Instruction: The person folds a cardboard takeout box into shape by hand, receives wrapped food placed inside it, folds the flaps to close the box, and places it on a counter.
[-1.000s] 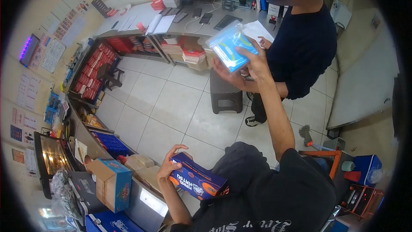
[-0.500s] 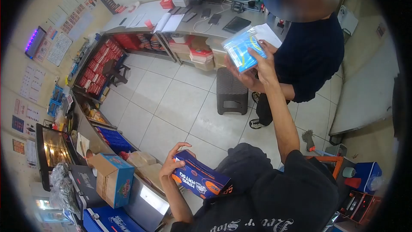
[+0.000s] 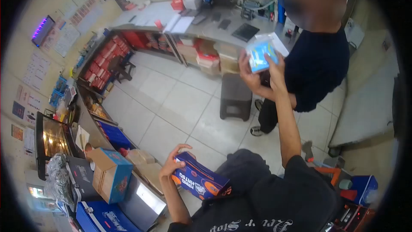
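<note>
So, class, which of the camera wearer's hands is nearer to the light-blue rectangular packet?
Right. The right hand holds the packet directly; the left hand is well away from it, lower in the view, holding a purple rectangular cardboard box.

Metal counter (image 3: 205, 31) with papers (image 3: 183, 24), dark tablet (image 3: 245, 32)

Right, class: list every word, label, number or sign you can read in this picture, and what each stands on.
"MANG", with what looks like "HATSU": purple box in the left hand.
"Stop": black shirt; the ornate word beside it is unclear.
Too blurred or small to read: blue packet, cardboard carton, blue cooler, wall papers.
No number is legible.
</note>
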Available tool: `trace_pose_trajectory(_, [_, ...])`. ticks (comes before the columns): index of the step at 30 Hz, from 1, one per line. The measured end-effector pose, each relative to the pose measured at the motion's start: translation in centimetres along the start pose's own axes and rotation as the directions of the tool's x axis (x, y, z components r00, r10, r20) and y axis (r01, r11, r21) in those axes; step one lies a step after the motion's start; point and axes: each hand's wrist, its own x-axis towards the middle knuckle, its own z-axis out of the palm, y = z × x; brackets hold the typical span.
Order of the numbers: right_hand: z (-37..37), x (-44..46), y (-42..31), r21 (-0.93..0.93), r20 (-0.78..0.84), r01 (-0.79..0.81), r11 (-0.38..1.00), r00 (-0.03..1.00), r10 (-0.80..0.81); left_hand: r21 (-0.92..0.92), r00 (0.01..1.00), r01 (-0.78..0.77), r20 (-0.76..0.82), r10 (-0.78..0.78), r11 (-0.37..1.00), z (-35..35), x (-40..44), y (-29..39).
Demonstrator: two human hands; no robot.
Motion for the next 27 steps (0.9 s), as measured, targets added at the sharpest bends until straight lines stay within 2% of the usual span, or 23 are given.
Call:
trace_pose_trajectory(1, [-0.4,-0.1,0.8,0.018,0.011,0.023,1.000,1.000,-0.023,0.017,1.000,-0.026,0.000,0.026,1.000,0.0,-0.3,-0.2])
trace_pose_trajectory(3, [-0.4,0.5,1.5,-0.159,-0.028,0.035,0.987,0.999,-0.040,0.010,0.999,-0.043,0.031,0.043,0.999,-0.2,0.3,-0.1])
trace_pose_trajectory(7, [0.1,0.1,1.8,-0.239,-0.013,0.038,0.970,0.999,-0.042,0.003,0.999,-0.012,0.031,0.012,1.000,0.3,0.5,0.3])
trace_pose_trajectory(9, [0.0,0.7,3.3,-0.403,0.070,0.227,0.887,0.974,-0.218,0.006,0.999,-0.014,0.034,0.013,1.000,0.3,0.5,0.4])
trace_pose_trajectory(13, [0.9,0.2,5.0,-0.488,0.107,0.242,0.839,0.970,-0.218,0.013,0.998,-0.034,0.046,0.033,0.999,0.3,0.7,0.4])
trace_pose_trajectory(16, [2.3,0.2,6.1,-0.745,0.197,0.498,0.443,0.799,-0.568,-0.037,0.998,-0.024,0.055,0.026,0.999,0.0,0.4,0.2])
trace_pose_trajectory(17, [2.8,-0.6,6.0,-0.745,0.202,0.498,0.443,0.801,-0.563,-0.043,0.998,-0.022,0.051,0.024,0.999,0.0,0.4,0.1])
trace_pose_trajectory(19, [5.4,-4.7,2.6,-0.576,0.325,0.630,0.521,0.761,-0.561,-0.053,0.999,-0.029,0.024,0.030,0.998,0.0,0.2,-0.1])
trace_pose_trajectory(21, [7.3,-9.9,2.0,-0.473,0.497,0.586,0.658,0.794,-0.350,-0.066,0.999,-0.024,0.027,0.025,0.998,0.1,0.1,0.0])
trace_pose_trajectory(22, [7.7,-12.4,2.7,-0.398,0.643,0.494,0.773,0.751,-0.149,-0.071,0.999,-0.025,0.029,0.027,0.997,0.1,0.2,0.1])
trace_pose_trajectory(23, [8.1,-14.8,3.5,-0.343,0.767,0.361,0.867,0.640,0.037,-0.073,0.999,-0.009,0.033,0.012,0.997,0.0,0.4,0.1])
trace_pose_trajectory(25, [9.2,-19.1,3.5,-0.255,0.950,0.241,0.936,0.244,0.196,-0.038,0.998,-0.026,0.055,0.028,0.999,-0.4,0.7,0.2])
trace_pose_trajectory(27, [10.2,-22.8,3.6,-0.274,0.961,-0.027,0.961,0.036,0.275,-0.022,1.000,-0.002,0.027,0.003,1.000,-0.7,0.7,0.3])
